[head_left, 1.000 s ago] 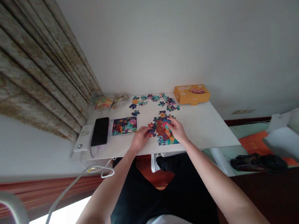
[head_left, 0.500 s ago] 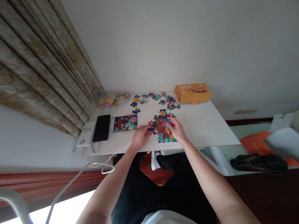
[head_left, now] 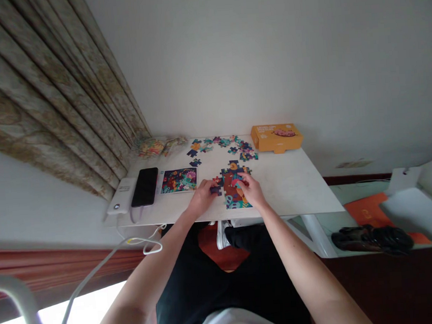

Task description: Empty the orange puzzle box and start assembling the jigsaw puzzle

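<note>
My left hand (head_left: 201,198) has its fingers closed on a few dark blue and red jigsaw pieces (head_left: 216,188), just left of the assembled part. The assembled jigsaw puzzle (head_left: 230,193), brown with teal and orange shapes, lies near the table's front edge. On its right side rests my right hand (head_left: 253,190), thumb and fingers bent together against its surface. The hand covers part of the puzzle, so whether a separate piece is pinched there is hard to see. A printed picture card (head_left: 179,180) lies left of my left hand.
Loose jigsaw pieces (head_left: 245,150) form an arc at the back of the white table (head_left: 288,191). An orange puzzle box (head_left: 277,139) stands at the back right. At left are a black phone (head_left: 145,186), a white power bank (head_left: 121,196) with cable, and a clear plastic bag (head_left: 152,146).
The pieces under my left hand have shifted slightly against the assembled puzzle and show more dark blue. My right hand stays over the puzzle. The whole view has moved a little.
</note>
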Demonstrator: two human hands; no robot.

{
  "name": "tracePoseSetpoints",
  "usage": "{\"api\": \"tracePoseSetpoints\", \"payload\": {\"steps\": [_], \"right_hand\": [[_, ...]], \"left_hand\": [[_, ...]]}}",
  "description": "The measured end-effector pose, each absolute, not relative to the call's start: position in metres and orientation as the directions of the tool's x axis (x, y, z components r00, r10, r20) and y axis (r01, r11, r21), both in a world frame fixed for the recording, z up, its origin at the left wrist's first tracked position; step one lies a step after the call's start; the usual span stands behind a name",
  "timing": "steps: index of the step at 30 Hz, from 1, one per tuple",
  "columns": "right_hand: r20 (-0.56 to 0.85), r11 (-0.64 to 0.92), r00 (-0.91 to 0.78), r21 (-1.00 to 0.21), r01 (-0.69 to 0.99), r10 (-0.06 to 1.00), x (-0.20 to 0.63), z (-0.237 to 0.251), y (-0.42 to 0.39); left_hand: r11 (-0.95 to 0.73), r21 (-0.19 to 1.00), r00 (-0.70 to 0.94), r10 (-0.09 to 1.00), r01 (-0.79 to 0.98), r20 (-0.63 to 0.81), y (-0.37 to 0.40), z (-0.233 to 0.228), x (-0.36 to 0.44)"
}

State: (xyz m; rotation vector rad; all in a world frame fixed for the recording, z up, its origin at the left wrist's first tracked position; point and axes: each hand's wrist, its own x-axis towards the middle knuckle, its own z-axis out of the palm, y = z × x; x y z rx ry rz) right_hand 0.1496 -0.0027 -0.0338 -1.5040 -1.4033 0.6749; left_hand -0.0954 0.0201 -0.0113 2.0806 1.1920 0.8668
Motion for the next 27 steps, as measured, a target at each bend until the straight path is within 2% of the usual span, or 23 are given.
{"api": "tracePoseSetpoints", "payload": {"steps": [4, 7, 11, 15, 19, 23, 27], "right_hand": [[0.217, 0.113, 0.17, -0.874, 0.472, 0.961, 0.149, -0.034, -0.002], [0.215, 0.109, 0.167, -0.867, 0.485, 0.962, 0.149, -0.034, -0.003], [0.209, 0.103, 0.158, -0.858, 0.504, 0.965, 0.15, -0.031, -0.004], [0.209, 0.108, 0.147, -0.856, 0.505, 0.967, 0.15, -0.029, -0.005], [0.207, 0.101, 0.157, -0.855, 0.508, 0.966, 0.148, -0.029, -0.005], [0.21, 0.098, 0.169, -0.858, 0.505, 0.963, 0.147, -0.029, -0.005], [0.202, 0.093, 0.173, -0.866, 0.491, 0.964, 0.146, -0.03, -0.004]], "left_hand": [[-0.216, 0.875, 0.234, 0.964, 0.434, 0.123, 0.059, -0.003, -0.08], [-0.161, 0.875, 0.179, 0.98, 0.456, 0.087, 0.09, 0.001, -0.07], [-0.175, 0.837, 0.216, 0.974, 0.518, 0.07, 0.114, -0.003, -0.064], [-0.22, 0.768, 0.25, 0.965, 0.602, 0.08, 0.119, -0.01, -0.064], [-0.378, 0.634, 0.333, 0.922, 0.675, 0.197, 0.11, -0.011, -0.065], [-0.553, 0.493, 0.488, 0.831, 0.672, 0.267, 0.084, -0.014, -0.07], [-0.619, 0.425, 0.558, 0.783, 0.66, 0.273, 0.051, -0.021, -0.075]]}}
